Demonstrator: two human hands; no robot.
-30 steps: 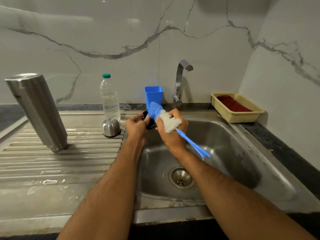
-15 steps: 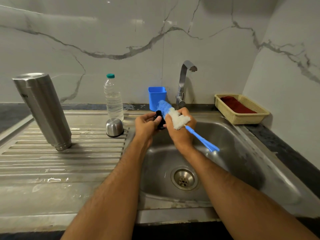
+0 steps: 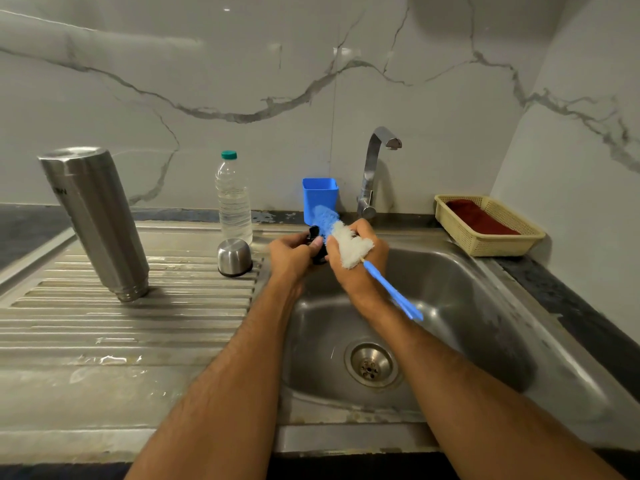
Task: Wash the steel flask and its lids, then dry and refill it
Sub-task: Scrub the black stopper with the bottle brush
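Observation:
The steel flask (image 3: 95, 220) stands upside down on the ribbed drainboard at the left. Its steel cup lid (image 3: 234, 257) sits mouth down near the sink's left edge. Over the sink's back left corner my left hand (image 3: 291, 252) grips a small black inner lid (image 3: 316, 244), mostly hidden by my fingers. My right hand (image 3: 356, 268) holds a bottle brush (image 3: 341, 242) by its bristles, blue tip against the black lid, blue handle pointing down to the right.
A clear water bottle (image 3: 233, 199) with a green cap stands behind the cup lid. A blue plastic cup (image 3: 320, 195) and the tap (image 3: 375, 171) are at the sink's back. A beige basket (image 3: 491, 242) with a red cloth sits at the right. Steel sink (image 3: 467, 299) below.
Both hands stay together over the sink's back left corner; the brush has shifted slightly against the black lid. The camera view has drifted, so everything sits a little further right in frame.

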